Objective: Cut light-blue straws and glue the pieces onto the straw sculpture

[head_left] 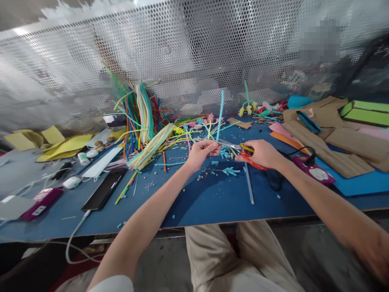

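Observation:
My left hand (201, 153) is closed in a pinch on a light blue straw (220, 117) that stands up from it over the blue table (200, 202). My right hand (261, 153) grips red-and-yellow-handled scissors (243, 148), whose blades point left toward the base of the straw. Small blue straw cuttings (226, 154) lie on the table just under both hands.
A big bundle of coloured straws (142, 121) lies at the back left. A black phone (105, 188) with a white cable, a purple device (41, 201) and yellow foam sheets (62, 147) are at left. Cardboard pieces (334, 142) and a green box (366, 112) sit at right. A perforated metal screen (194, 52) closes the back.

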### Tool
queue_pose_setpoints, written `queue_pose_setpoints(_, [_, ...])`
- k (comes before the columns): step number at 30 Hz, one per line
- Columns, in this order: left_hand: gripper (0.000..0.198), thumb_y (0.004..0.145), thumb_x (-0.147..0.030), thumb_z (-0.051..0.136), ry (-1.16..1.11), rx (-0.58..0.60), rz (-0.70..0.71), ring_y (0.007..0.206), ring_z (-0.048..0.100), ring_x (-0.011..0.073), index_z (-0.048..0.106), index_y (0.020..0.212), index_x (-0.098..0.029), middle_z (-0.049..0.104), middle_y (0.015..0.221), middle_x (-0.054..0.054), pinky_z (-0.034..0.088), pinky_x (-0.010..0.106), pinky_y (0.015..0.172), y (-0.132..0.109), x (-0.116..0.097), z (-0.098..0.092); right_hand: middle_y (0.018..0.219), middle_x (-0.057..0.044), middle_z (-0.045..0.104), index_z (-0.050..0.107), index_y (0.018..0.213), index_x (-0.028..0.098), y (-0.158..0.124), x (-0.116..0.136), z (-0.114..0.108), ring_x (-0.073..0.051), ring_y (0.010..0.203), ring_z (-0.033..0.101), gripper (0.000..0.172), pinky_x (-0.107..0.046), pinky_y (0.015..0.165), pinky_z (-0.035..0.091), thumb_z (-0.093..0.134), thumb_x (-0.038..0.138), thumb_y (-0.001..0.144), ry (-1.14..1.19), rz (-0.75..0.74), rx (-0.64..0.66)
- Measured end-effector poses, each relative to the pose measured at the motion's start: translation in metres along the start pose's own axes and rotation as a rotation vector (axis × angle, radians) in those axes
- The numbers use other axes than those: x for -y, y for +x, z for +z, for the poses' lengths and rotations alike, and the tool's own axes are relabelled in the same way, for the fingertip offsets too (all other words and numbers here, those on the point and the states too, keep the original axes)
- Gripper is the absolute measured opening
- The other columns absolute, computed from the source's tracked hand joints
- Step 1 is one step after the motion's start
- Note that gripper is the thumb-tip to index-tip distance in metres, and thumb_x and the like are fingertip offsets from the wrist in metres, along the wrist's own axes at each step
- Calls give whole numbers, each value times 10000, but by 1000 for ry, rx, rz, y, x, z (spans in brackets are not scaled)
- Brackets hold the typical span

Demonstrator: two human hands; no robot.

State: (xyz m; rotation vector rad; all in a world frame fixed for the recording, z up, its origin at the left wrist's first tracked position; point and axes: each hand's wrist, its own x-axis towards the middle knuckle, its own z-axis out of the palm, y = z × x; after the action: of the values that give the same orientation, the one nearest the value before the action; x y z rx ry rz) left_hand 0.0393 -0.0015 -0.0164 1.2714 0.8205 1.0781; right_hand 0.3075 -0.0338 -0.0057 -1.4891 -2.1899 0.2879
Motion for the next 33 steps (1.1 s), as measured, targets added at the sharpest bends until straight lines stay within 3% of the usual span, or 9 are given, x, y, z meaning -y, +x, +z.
queue_pose_setpoints(5, [344,742,-433,837,81,69,15,667,694,123,753,857,-120,773,859,91,563,245,663,-6,-12,3,636,23,568,613,700,214,-3,6,0,-136,579,435,472,-272,546,329,737,669,685,228,15,108])
queue_pose_setpoints(13, [364,728,-438,841,153,89,0,600,665,112,752,850,-106,772,825,96,548,237,598,-15,-22,13,626,27,562,686,800,191,-1,13,-7,-178,647,518,521,-288,632,410,763,665,597,491,92,312])
queue_pose_setpoints(20, [331,749,-418,829,140,98,35,581,659,108,757,839,-109,769,802,91,544,230,577,-18,-21,17,718,37,556,634,890,197,-5,17,1,-139,649,463,502,-267,633,392,740,642,684,477,53,287])
queue_pose_setpoints(26, [330,748,-429,821,169,71,63,579,649,115,767,847,-119,770,802,89,540,247,577,-17,-18,16,678,58,467,528,781,208,-5,18,6,-122,631,399,440,-256,595,329,722,600,737,404,41,228])
queue_pose_setpoints(33, [269,779,-397,794,152,94,103,575,631,107,768,828,-134,759,785,76,531,244,574,-15,-14,11,766,13,553,521,797,204,-2,16,8,-148,699,474,280,-270,664,366,655,449,821,329,-42,152])
